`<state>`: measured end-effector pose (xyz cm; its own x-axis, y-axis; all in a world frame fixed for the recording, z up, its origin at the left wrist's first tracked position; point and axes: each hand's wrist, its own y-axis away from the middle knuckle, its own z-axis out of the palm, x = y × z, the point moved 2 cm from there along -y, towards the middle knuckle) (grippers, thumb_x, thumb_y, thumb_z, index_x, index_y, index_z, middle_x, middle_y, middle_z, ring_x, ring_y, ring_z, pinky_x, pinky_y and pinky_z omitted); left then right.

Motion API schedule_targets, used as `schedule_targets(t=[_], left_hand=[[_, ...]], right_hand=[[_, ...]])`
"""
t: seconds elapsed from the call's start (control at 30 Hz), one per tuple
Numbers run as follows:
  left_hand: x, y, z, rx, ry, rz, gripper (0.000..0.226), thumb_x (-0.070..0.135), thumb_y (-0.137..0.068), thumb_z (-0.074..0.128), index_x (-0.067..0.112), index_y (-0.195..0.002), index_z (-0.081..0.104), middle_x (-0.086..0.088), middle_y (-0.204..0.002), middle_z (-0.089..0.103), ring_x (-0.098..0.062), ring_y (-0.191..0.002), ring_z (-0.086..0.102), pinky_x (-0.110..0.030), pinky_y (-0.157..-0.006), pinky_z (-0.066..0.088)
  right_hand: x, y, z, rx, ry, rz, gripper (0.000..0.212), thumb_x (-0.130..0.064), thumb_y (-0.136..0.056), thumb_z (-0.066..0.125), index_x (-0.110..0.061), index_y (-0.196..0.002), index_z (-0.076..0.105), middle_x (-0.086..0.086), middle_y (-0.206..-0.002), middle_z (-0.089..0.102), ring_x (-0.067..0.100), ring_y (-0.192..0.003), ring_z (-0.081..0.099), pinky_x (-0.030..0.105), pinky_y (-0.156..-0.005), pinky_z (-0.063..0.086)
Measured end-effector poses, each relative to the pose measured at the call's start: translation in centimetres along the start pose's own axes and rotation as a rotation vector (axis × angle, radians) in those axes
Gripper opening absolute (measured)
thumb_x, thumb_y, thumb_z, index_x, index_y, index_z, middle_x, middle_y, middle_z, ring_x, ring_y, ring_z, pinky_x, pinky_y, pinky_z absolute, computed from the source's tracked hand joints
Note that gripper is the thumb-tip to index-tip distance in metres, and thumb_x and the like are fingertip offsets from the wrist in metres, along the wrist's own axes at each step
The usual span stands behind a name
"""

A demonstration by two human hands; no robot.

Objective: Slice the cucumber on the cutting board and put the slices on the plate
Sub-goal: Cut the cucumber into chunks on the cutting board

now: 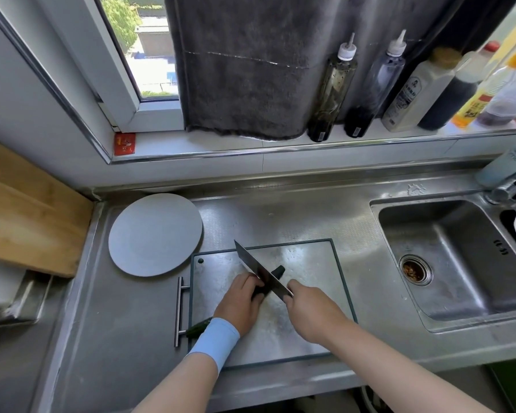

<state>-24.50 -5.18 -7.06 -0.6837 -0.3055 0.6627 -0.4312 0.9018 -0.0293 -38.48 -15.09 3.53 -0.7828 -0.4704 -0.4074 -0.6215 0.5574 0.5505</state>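
Note:
A dark green cucumber lies on the steel cutting board near its middle. My left hand grips the cucumber's near part and hides most of it. My right hand holds the handle of a cleaver, whose blade crosses the cucumber just right of my left fingers. A second green piece pokes out by my left wrist at the board's left edge. The round grey plate sits bare to the upper left of the board.
A sink with a drain lies to the right. Sauce bottles stand along the window sill behind. A wooden board sits at the left. A metal bar handle lies beside the board's left edge.

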Motion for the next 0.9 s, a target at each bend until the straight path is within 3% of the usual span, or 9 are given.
schedule_targets(t=[0.3, 0.67, 0.8, 0.9], left_hand=[[-0.2, 0.1, 0.0, 0.013, 0.034, 0.024, 0.018, 0.018, -0.089, 0.061, 0.016, -0.107, 0.06, 0.004, -0.11, 0.054, -0.007, -0.101, 0.047, -0.004, -0.09, 0.031], [0.2, 0.2, -0.6, 0.042, -0.005, 0.044, 0.021, 0.024, -0.086, 0.063, 0.02, -0.107, 0.063, 0.007, -0.11, 0.057, -0.008, -0.1, 0.051, -0.018, -0.083, 0.047], [0.1, 1.4, -1.6, 0.011, -0.099, 0.074, 0.035, 0.029, -0.081, 0.062, 0.025, -0.116, 0.062, 0.009, -0.108, 0.054, -0.007, -0.097, 0.047, -0.016, -0.076, 0.045], [-0.4, 2.7, -2.0, 0.008, -0.055, -0.002, 0.028, 0.028, -0.085, 0.062, 0.025, -0.113, 0.059, 0.011, -0.106, 0.051, -0.004, -0.096, 0.044, -0.013, -0.079, 0.042]], right_hand=[[1.8, -1.1, 3.0, 0.011, -0.088, 0.027, 0.017, -0.031, -0.105, 0.038, -0.022, -0.092, 0.042, 0.005, -0.08, 0.061, 0.025, -0.071, 0.054, 0.035, -0.058, 0.037], [2.2, -1.2, 3.3, 0.027, -0.085, 0.006, 0.017, -0.031, -0.106, 0.036, -0.021, -0.094, 0.044, 0.004, -0.081, 0.059, 0.024, -0.073, 0.052, 0.034, -0.061, 0.035], [2.5, -0.8, 2.7, 0.031, -0.058, -0.002, 0.019, -0.033, -0.106, 0.035, -0.021, -0.096, 0.046, 0.001, -0.081, 0.058, 0.021, -0.07, 0.05, 0.034, -0.058, 0.034], [2.8, -0.6, 2.1, 0.044, -0.042, -0.007, 0.018, -0.033, -0.107, 0.036, -0.022, -0.098, 0.048, -0.003, -0.078, 0.055, 0.015, -0.065, 0.048, 0.027, -0.051, 0.029]])
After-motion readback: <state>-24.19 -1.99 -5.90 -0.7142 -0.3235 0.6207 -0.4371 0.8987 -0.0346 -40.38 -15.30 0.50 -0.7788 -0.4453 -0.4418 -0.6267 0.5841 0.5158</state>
